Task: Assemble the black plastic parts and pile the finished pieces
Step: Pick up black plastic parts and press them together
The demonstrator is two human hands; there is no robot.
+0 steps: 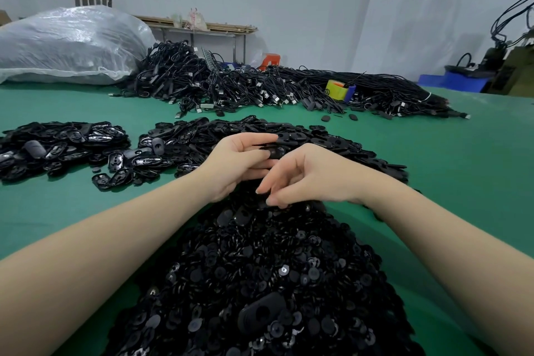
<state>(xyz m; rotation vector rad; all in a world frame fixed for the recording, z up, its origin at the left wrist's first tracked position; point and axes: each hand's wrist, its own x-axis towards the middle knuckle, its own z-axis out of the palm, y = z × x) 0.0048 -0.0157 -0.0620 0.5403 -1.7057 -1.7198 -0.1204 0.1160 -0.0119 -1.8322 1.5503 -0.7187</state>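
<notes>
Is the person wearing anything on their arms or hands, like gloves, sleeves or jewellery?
No. Both forearms are bare right up to the bottom edge of the picture, with no sleeve or cuff showing. The left hand and the right hand have no gloves, and I see no rings, watch or bracelet on either wrist. The fingernails look short and unpainted. No tape, bandage or marking is visible.

No text, label, brand, number or sign can be read anywhere, near or far; printed surfaces are too small and blurred.
</notes>
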